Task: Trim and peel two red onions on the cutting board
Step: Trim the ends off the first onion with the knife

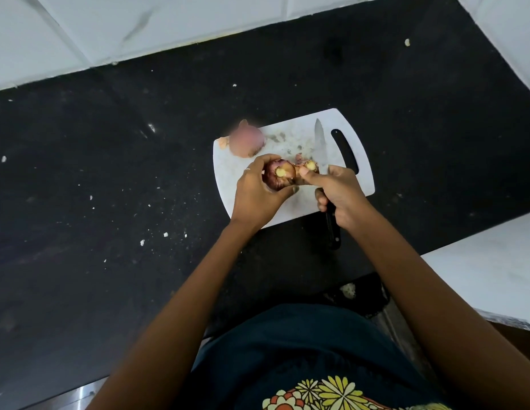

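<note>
L hand point(259, 189) fingers curled round purple-red onion point(278, 175) over white plastic cutting board point(357, 176), cut face up. R hand point(336, 192) grips black-handled knife point(322, 149) w/ thumb pinching cut-off end piece point(309, 166) just right of onion. 2nd onion, unpeeled point(246, 141), at board's far-left corner, nearer L hand.

Board point(290, 202) on counter point(109, 173); whole onion point(246, 140) at board's far-left corner; knife point(324, 161) on board's right.

black counter point(109, 173) | white wall tiles point(80, 31) | crumbs point(165, 234)
</note>
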Available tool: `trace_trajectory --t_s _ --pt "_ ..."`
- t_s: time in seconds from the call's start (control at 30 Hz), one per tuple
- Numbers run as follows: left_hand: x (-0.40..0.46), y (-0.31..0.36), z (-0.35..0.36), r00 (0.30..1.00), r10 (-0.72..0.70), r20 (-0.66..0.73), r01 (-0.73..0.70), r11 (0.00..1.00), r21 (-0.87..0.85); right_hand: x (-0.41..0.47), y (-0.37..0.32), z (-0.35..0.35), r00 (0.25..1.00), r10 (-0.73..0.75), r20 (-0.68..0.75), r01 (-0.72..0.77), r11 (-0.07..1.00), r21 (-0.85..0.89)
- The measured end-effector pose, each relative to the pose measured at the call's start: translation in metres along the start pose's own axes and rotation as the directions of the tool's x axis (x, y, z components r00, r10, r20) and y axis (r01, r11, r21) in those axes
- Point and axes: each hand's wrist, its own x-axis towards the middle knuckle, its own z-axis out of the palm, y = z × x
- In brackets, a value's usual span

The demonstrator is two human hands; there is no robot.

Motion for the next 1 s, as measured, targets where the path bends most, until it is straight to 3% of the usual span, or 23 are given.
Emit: trace_trajectory --t_s 0.1,0.23,0.47,0.57,0.67,0.77,0.87,1.0 --pt "-0.001 0.003 0.000 0.999 -0.048 0.008 0.048 0.996 -0.076 -0.001 0.004 0.002 0.993 -0.041 -0.107 0.054 0.992 0.113" --pt "-0.002 0.009 0.007 0.992 -0.127 0.021 0.128 0.975 -0.181 -0.005 0.013 0.011 0.949 -0.182 -0.258 0.236 0.952 0.197" --pt "-0.004 0.012 0.008 0.980 -0.188 0.071 0.201 0.915 -0.351 -0.004 0.012 0.012 0.933 -0.096 -0.346 0.209 0.929 0.306" --pt "-0.009 0.006 0.004 0.957 -0.283 0.056 0.271 0.818 -0.508 0.003 0.007 0.004 0.885 -0.061 -0.462 0.240 0.909 0.341" --pt "-0.011 -0.004 -0.006 0.942 -0.328 0.074 0.311 0.766 -0.563 0.012 0.008 -0.011 0.855 -0.218 -0.471 0.302 0.947 0.111" --pt "-0.010 -0.002 -0.008 0.947 -0.306 0.093 0.301 0.751 -0.588 0.018 0.014 -0.014 0.841 -0.407 -0.357 0.339 0.910 -0.239" --pt "-0.008 0.002 -0.006 0.954 -0.284 0.094 0.283 0.755 -0.591 0.023 0.019 -0.012 0.778 -0.558 -0.288 0.368 0.777 -0.511" --pt "-0.005 0.000 -0.003 0.959 -0.271 0.081 0.267 0.778 -0.569 0.025 0.030 -0.012 0.583 -0.774 -0.247 0.376 0.527 -0.762"
